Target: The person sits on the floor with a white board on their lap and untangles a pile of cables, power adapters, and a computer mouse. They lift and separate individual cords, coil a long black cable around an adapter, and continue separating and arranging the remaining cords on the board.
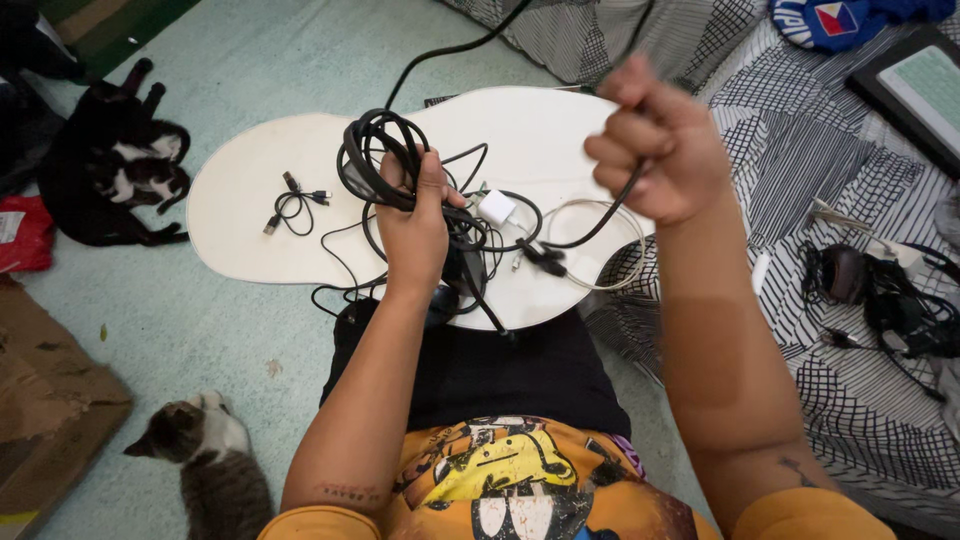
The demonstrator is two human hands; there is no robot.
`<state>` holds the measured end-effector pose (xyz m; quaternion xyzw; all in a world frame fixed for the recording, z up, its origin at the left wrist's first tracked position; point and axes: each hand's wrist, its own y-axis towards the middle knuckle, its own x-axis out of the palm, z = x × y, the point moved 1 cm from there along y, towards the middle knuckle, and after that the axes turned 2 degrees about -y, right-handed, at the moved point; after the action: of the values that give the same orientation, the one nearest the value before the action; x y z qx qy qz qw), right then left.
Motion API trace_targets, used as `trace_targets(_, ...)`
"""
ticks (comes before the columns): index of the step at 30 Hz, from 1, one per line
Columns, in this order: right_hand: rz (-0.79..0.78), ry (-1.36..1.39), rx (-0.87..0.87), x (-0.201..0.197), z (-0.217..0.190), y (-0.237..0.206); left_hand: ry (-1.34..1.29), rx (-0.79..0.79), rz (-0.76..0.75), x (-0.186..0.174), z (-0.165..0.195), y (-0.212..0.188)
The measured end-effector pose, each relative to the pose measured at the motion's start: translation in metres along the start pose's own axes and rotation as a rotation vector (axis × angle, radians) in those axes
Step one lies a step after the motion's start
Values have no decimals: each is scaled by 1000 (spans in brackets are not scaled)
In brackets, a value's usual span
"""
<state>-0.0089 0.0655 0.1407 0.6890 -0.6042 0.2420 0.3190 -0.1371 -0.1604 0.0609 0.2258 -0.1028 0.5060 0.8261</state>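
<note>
Landmark: white lap desk (250, 200), a rounded white board laid across the lap, over the pale green floor (200, 320).

Item 1. Left hand (415, 225). Held above the middle of the desk, back of the hand upward. Grip clenched around a coiled black cable (368, 150); the loops are gathered at the fingers and stand up and to the left of the fist, clear of the desk surface.

Item 2. Right hand (655, 145). Raised above the right end of the desk, closed in a fist. A single black strand (600, 222) is pinched in it; below the fist the strand hangs down to the desk's right part, and above the fist it runs off toward the top edge. Whether this strand is joined to the coil cannot be told.

Item 3. Cable tangle (490, 235). Spread on the desk between the two hands, just under the left wrist; a small white plug block (496, 207) is seen in it, and a pale cable loop (600, 245) at the desk's right edge.

Item 4. Short black lead (292, 205), coiled loosely, lying alone on the left part of the desk, well apart from both hands.

Item 5. Black-and-white cat (120, 165), lying on the floor left of the desk.

Item 6. Grey-and-white cat (205, 450), on the floor below the desk's left end.

Item 7. Patterned bedding (800, 160), right of the desk, with dark headphones and cords (880, 290) on it.
</note>
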Motion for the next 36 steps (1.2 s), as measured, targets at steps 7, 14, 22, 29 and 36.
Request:
trace_targets(7,549,-544,-315,17,-21,-26,-71,-146,-159,-8,0,12)
trace_targets(14,961,-726,-204,-12,23,-27,-136,-344,-345,-10,11,25)
trace_targets(22,1072,-1547,-442,-36,72,-34,-283,-425,-453,5,22,25)
trace_targets(29,347,-1561,-388,13,155,-3,-297,-306,-469,27,50,41)
trace_targets(36,404,-1829,-389,16,158,5,-310,-184,-338,17,82,59)
